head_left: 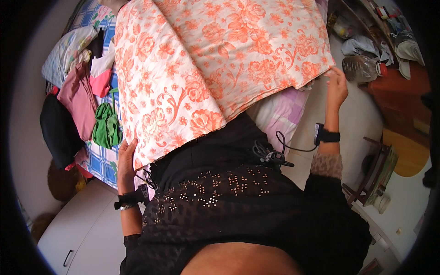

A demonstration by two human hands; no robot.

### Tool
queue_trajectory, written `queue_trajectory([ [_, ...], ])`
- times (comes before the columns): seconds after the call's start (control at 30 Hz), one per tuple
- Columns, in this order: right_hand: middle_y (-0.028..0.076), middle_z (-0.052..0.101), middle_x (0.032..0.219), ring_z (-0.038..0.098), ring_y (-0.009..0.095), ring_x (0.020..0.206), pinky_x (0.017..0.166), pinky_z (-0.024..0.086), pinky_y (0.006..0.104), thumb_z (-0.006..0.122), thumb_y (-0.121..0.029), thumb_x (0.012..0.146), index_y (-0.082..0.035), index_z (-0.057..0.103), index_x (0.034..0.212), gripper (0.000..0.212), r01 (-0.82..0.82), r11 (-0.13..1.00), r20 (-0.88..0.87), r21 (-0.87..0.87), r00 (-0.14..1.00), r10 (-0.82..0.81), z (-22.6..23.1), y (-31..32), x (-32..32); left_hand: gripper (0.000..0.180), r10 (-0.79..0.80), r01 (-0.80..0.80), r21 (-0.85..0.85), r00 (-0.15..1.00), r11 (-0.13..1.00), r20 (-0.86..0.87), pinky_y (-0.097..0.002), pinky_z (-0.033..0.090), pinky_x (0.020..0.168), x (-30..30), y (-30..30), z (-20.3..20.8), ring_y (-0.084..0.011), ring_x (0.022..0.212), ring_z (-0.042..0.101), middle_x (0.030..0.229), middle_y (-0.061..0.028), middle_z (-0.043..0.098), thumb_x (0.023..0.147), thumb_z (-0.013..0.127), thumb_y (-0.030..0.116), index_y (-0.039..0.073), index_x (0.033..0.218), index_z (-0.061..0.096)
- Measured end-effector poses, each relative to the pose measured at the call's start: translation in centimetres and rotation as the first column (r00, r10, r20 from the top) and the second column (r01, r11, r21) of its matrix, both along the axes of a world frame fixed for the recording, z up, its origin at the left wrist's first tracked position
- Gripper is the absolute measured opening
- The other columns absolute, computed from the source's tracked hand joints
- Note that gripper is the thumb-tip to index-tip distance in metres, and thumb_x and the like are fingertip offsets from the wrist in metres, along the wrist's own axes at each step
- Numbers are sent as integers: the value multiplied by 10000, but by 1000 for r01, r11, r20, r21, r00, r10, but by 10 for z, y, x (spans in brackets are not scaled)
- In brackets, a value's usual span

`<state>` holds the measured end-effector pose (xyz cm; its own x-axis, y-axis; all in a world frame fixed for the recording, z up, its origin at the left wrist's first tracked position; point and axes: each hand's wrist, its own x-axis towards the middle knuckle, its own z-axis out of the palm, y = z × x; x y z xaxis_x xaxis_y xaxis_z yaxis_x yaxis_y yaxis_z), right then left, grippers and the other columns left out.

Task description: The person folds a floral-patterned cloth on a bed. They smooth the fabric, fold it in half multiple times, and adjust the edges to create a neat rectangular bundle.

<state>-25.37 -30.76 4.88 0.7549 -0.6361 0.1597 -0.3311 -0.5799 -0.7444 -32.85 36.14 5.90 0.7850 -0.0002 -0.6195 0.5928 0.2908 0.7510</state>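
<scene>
A large white cloth with an orange floral print (256, 50) spreads out in front of me. Its left part is folded over as a slanting flap (169, 98), whose near edge hangs at my waist. My left hand (126, 158) grips the near left corner, thumb along the edge and the other fingers partly hidden. At the near right corner, my right hand (337, 87) pinches the cloth's edge between thumb and fingers. The cloth is held fairly flat between both hands, with a few soft creases.
Left of the cloth, a pink garment (78, 103), a green garment (106, 126) and a black one (57, 126) lie on a blue checked bedsheet (100, 158). A white cabinet (87, 229) stands near left. Rightward are a clear plastic jar (360, 68) and a wooden stool (371, 174).
</scene>
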Motion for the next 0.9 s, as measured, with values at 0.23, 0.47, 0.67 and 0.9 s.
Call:
queue_trajectory([
  [0.23, 105, 661, 1121, 616, 303, 1046, 875, 517, 383, 633, -80, 856, -71, 657, 1139, 284, -732, 548, -152, -405, 645, 749, -14, 136, -29, 385, 4, -3, 39, 1000, 999, -2, -321, 568, 847, 1, 3, -5, -182, 967, 694, 1195, -149, 666, 962, 614, 112, -46, 1304, 535],
  [0.47, 78, 653, 958, 621, 287, 870, 751, 507, 406, 652, -122, 865, -81, 658, 1078, 217, -692, 628, -167, -356, 708, 686, -28, 146, -42, 342, 3, -4, 77, 1000, 997, 12, -306, 566, 835, -4, 7, -7, -167, 959, 691, 1173, -141, 675, 970, 604, 113, -43, 1269, 554],
  [0.67, 37, 571, 668, 521, 109, 543, 502, 410, 266, 613, -374, 954, -25, 635, 1016, 355, -335, 709, -107, 621, 860, 499, -31, 144, -51, 340, 11, -12, 67, 1000, 998, 11, -300, 558, 831, -3, 4, -12, -152, 951, 685, 1169, -120, 677, 969, 612, 120, -33, 1268, 560],
  [0.9, 24, 551, 634, 411, 47, 440, 396, 301, 205, 558, -472, 973, 32, 602, 1001, 506, -25, 482, -288, 876, 774, 564, -38, 153, -22, 321, 36, -38, 60, 999, 997, 28, -295, 559, 825, -6, 2, -14, -149, 947, 684, 1157, -109, 681, 971, 613, 128, -25, 1250, 570],
])
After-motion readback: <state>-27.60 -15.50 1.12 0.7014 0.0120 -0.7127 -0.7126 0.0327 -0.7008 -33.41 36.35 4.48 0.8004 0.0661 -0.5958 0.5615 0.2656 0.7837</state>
